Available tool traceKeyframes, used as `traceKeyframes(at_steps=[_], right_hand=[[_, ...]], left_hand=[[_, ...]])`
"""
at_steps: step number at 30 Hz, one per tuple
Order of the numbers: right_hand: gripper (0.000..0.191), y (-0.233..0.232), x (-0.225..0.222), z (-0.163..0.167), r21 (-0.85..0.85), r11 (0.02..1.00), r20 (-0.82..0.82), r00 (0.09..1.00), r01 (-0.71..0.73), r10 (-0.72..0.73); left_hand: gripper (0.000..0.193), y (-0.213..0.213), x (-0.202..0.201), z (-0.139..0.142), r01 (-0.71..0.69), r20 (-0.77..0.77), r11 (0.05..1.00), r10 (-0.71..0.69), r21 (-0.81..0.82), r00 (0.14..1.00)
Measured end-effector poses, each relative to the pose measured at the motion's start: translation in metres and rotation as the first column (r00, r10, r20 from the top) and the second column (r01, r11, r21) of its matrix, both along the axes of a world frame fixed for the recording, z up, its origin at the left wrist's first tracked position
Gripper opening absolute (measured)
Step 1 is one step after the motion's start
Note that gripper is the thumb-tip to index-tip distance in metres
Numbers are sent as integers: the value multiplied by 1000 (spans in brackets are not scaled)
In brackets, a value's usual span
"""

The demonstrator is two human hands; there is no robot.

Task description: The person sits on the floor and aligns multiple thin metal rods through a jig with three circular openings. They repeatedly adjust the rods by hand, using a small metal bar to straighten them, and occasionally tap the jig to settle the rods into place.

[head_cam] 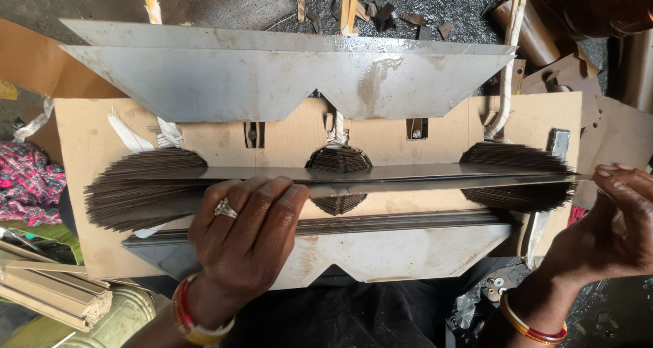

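Across the cardboard jig [81, 144], both hands grip a long metal strip [422, 175]: left hand [248, 232] mid-length, right hand [615, 212] pinching its end.

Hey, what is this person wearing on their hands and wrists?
The left hand wears a silver-coloured ring on one finger, and its wrist carries red and gold bangles. The right hand shows no ring; its wrist has a thinner red and gold bangle. Both forearms are bare, with no sleeves in view.

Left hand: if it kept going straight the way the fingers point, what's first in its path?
The left hand already grips the thin metal strip; past that, probably the brown board, then the grey metal plate. Depth unclear.
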State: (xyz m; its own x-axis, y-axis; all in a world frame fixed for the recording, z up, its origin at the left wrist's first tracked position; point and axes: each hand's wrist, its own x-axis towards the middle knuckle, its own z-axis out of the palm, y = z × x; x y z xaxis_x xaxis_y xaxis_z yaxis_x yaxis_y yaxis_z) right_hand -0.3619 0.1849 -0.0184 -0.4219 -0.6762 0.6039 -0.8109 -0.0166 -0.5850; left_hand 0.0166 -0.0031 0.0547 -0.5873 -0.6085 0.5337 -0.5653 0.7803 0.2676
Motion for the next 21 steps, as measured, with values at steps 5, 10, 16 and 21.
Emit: traceKeyframes(at_steps=[5, 10, 16, 21], right_hand=[[19, -3, 3, 4, -11, 1000, 28, 1000, 9, -9], [19, -5, 6, 8, 17, 1000, -75, 997, 16, -14], [16, -5, 8, 13, 39, 999, -215, 977, 27, -18], [14, -7, 10, 16, 62, 996, -190, 980, 68, -56]], left_hand=[[9, 0, 1, 0, -9, -1, 1000, 9, 22, 1000], [12, 5, 1, 3, -10, -33, 998, 12, 59, 999], [12, 3, 1, 4, 14, -47, 997, -11, 74, 999], [12, 4, 3, 10, 25, -34, 990, -20, 140, 999]])
